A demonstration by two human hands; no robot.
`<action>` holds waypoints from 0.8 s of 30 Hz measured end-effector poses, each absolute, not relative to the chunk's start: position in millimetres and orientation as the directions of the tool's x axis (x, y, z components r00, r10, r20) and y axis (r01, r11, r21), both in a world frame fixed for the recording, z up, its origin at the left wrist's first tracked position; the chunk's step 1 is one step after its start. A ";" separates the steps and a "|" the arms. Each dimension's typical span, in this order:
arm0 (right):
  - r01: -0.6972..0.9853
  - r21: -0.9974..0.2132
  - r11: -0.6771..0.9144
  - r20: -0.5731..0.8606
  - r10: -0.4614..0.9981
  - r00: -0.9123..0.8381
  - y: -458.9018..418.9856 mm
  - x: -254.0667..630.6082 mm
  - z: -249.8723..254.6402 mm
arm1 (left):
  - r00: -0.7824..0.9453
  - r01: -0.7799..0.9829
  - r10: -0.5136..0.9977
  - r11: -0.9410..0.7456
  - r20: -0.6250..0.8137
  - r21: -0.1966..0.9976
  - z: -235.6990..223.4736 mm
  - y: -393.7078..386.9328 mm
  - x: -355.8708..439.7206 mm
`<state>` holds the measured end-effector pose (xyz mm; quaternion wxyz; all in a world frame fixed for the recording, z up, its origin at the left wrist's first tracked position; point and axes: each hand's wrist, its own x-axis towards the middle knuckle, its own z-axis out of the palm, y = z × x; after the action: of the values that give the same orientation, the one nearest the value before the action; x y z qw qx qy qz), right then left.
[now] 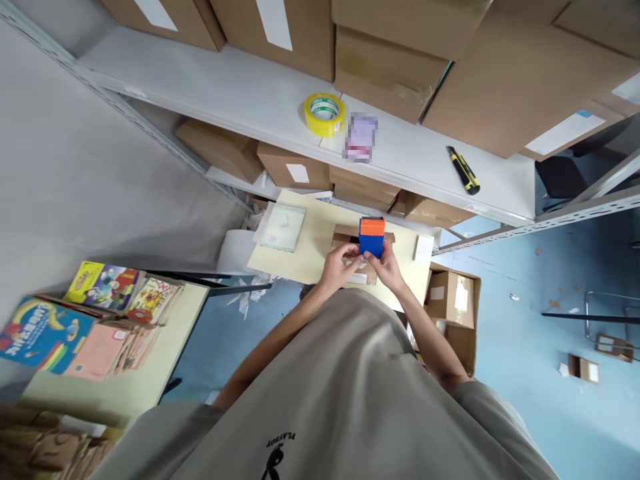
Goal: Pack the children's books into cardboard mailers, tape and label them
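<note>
Both my hands are closed around the lower part of a small blue and orange block-like object point(372, 237), which I cannot name for certain. Its top edge is dark and looks toothed; the orange part is above the blue body. My left hand point(342, 264) grips the lower left side, and my right hand point(386, 265) holds the lower right with its thumb across the front. Behind and below the hands, a brown cardboard box point(345, 235) rests on the pale yellow table point(315, 227), partly hidden by them.
A grey shelf point(250, 87) carries large cartons point(295, 40), yellow tape point(324, 115) and a utility knife point(463, 171). A glass-like pane point(283, 227) lies on the table's left. An open carton point(473, 333) with smaller boxes stands at right. Books point(50, 333) cover a left-hand table.
</note>
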<state>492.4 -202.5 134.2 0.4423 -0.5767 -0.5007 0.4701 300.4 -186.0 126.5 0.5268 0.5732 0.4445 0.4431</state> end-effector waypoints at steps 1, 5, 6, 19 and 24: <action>0.179 -0.978 -0.105 -0.095 0.993 0.068 -204.0 491.6 134.7 | 0.217 0.059 0.975 -0.063 0.048 0.996 126.7 -187.8 300.7; 0.241 -0.967 -0.077 -0.061 0.996 0.071 -210.6 491.2 136.0 | 0.238 0.127 0.963 -0.157 0.123 0.979 129.5 -190.4 296.5; 0.266 -0.962 -0.066 -0.051 0.997 0.062 -212.7 491.9 136.3 | 0.223 0.131 0.964 -0.175 0.143 0.976 131.4 -189.4 293.9; 0.613 -0.785 0.086 -0.067 0.973 -0.223 -226.7 528.9 157.1 | 0.469 0.031 0.867 -0.205 0.166 0.978 186.7 -144.5 245.6; 0.702 -0.703 0.117 -0.121 0.952 -0.281 -219.6 548.3 171.4 | 0.464 -0.009 0.863 -0.218 0.198 0.976 187.5 -146.5 244.0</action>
<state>548.3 -219.6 171.4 0.1843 -0.5708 -0.7243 0.3400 244.0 -146.5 187.5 0.5368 0.6664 0.3204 0.4064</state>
